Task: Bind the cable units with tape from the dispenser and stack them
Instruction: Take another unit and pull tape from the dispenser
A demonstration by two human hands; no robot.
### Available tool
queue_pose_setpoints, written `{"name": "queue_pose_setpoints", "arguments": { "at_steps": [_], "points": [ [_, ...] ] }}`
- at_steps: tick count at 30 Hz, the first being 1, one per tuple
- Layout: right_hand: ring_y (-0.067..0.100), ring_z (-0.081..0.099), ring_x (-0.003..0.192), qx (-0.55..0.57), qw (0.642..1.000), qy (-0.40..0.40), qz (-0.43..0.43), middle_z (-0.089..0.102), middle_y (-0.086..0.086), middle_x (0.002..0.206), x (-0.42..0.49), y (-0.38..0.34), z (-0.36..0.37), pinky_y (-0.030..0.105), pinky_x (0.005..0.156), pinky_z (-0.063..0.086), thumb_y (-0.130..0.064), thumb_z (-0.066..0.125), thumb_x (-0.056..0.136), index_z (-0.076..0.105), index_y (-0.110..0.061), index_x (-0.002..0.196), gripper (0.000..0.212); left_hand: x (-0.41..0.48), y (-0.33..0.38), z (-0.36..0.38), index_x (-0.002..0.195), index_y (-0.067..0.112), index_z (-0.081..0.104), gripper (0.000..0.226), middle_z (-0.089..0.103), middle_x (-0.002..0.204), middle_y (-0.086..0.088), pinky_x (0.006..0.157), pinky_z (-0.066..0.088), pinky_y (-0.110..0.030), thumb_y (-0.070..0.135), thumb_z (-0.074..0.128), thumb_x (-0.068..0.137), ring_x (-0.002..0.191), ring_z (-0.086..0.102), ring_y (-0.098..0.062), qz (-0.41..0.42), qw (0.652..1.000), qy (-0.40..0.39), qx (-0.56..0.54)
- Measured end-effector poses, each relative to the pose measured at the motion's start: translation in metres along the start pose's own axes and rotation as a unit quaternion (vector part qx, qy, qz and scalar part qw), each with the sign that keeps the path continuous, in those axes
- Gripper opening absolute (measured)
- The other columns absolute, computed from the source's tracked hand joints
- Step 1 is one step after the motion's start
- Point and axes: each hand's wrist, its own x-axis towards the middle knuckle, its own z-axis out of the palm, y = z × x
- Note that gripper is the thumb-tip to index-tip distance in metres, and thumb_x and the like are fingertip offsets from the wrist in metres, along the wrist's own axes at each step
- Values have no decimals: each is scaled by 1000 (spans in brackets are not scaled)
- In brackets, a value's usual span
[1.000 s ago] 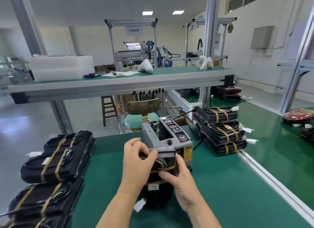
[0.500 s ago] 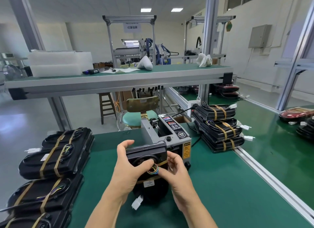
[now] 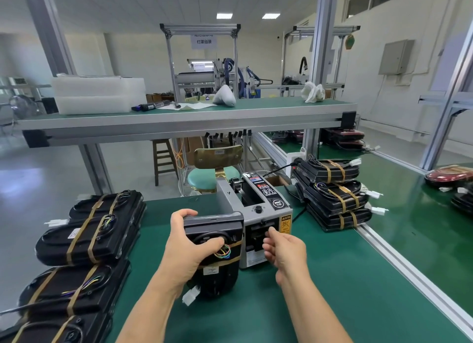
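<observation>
A black cable unit (image 3: pixel 213 243) with coloured wires, one tan tape band and a white plug stands upright on the green table (image 3: pixel 320 291). My left hand (image 3: pixel 185 248) grips it by its top and front. Just right of it sits the grey tape dispenser (image 3: pixel 258 209). My right hand (image 3: pixel 282 248) is at the dispenser's front outlet, fingers curled with the thumb and forefinger at the slot; whether tape is between them I cannot tell.
Stacks of taped black units lie at the left (image 3: pixel 89 230) and behind the dispenser at the right (image 3: pixel 335 194). An aluminium rail (image 3: pixel 409 271) bounds the table's right side. A raised shelf (image 3: pixel 179 120) crosses ahead. A stool (image 3: pixel 212 173) stands beyond the table.
My right hand has left the cable unit and moved right to the dispenser's outlet. My left hand has shifted the unit left and keeps holding it alone.
</observation>
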Motion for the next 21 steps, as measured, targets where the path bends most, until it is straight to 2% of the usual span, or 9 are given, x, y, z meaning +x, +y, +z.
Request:
{"name": "queue_pose_setpoints", "arguments": {
  "at_steps": [6,13,17,19,21],
  "points": [
    [12,54,42,-10,999,26,24,62,8,57,1,-7,6,20,37,44,-7,67,89,61,-1,72,19,-3,0,0,110,40,44,67,65,104,6,63,47,-7,29,81,55,81,65,1,2,1000,2,-14],
    [13,53,42,-89,994,65,-9,63,3,48,1,-8,14,21,43,45,-4,66,81,66,-4,66,14,-3,3,5,108,43,44,62,63,106,8,65,45,-6,40,80,57,84,62,4,-5,1000,7,-7],
    [10,48,38,-110,991,78,-26,61,0,47,-6,-7,14,19,43,42,-9,65,80,67,-4,71,10,-4,3,7,106,47,44,60,57,108,19,75,41,-15,53,76,55,91,54,12,-6,1000,21,12],
    [10,48,40,-57,995,69,-34,59,1,49,-14,-8,11,19,42,42,-6,65,83,64,-3,69,14,-3,-1,9,106,45,46,45,58,105,22,79,42,-20,55,69,68,94,55,10,-4,999,35,8],
    [6,46,39,8,998,39,-54,56,-1,49,-29,-14,12,16,38,39,-4,67,84,62,-6,66,19,-1,-4,12,101,39,52,14,63,91,17,78,46,-29,46,57,90,90,61,-6,-6,997,72,-19]
  ]
}}
